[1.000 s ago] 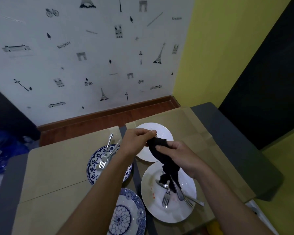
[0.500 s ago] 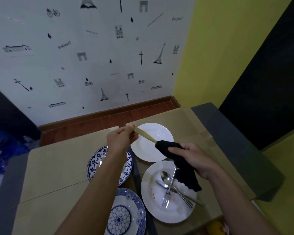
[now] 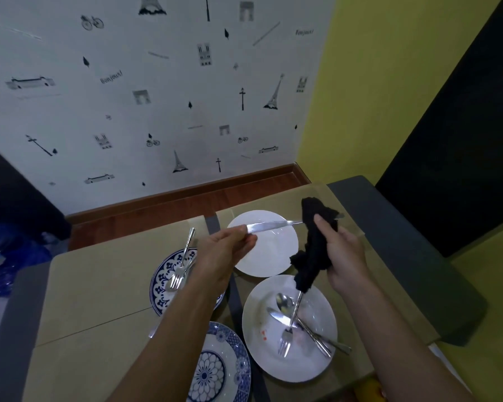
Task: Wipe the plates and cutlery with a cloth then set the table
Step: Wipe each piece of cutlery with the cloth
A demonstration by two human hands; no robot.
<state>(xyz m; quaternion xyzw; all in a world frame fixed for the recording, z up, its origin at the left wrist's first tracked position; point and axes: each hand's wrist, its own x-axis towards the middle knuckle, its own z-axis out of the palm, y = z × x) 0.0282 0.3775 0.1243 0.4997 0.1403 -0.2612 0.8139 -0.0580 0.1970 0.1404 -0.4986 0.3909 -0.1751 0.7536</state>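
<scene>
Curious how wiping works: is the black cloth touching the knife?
Touching. The head view shows the cloth wrapped round the knife blade, with the tip poking out beyond.

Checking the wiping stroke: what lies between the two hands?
Head view: the knife runs from the left hand to the cloth in the right hand, above a white plate.

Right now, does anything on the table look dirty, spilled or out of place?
Yes. The near white plate carries small red spots near its left side, so it looks not yet wiped. A spoon, a fork and other cutlery lie crossed in a loose heap on it.
</scene>
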